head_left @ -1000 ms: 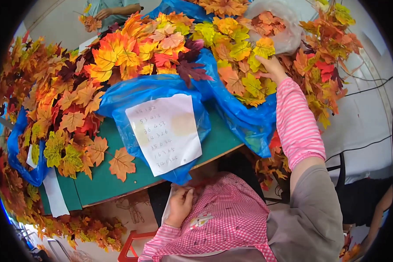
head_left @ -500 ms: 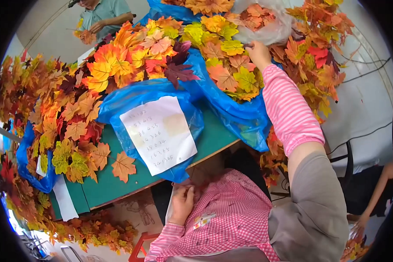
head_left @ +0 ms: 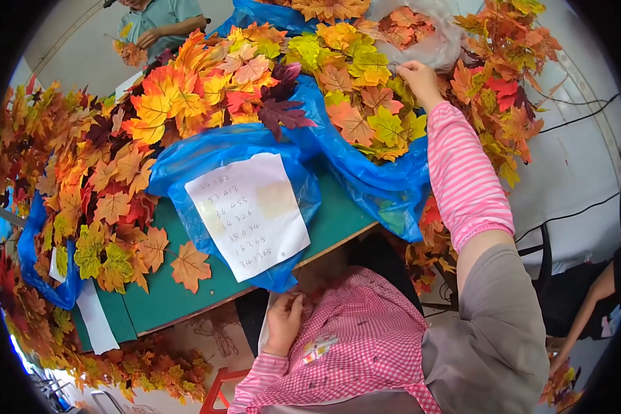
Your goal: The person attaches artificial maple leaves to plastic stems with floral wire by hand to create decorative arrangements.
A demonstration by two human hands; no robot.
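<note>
My right hand (head_left: 419,81) reaches across the table to a pile of artificial maple leaves in a blue bag. Its thumb and finger pinch the thin dark stem of a yellow leaf (head_left: 370,66) at the pile's right edge. Close to my body, my left hand (head_left: 283,323) is closed above the red checked apron (head_left: 366,331); what its fingers hold, if anything, I cannot make out. Between the hands, a white handwritten sheet (head_left: 252,214) lies on a blue plastic bag (head_left: 309,186) at the table's front.
Orange and red leaves (head_left: 176,96) heap up on the green table (head_left: 159,303). A single orange leaf (head_left: 190,267) lies near the front edge. Behind the pile stands a clear bag (head_left: 445,45) of orange leaves. Another person (head_left: 162,27) holds leaves at the far left. Black cables (head_left: 579,210) cross the right side.
My right hand has drawn slightly to the right, and the yellow leaf at its fingers has lifted and tilted. My left hand stays closed in nearly the same place.
</note>
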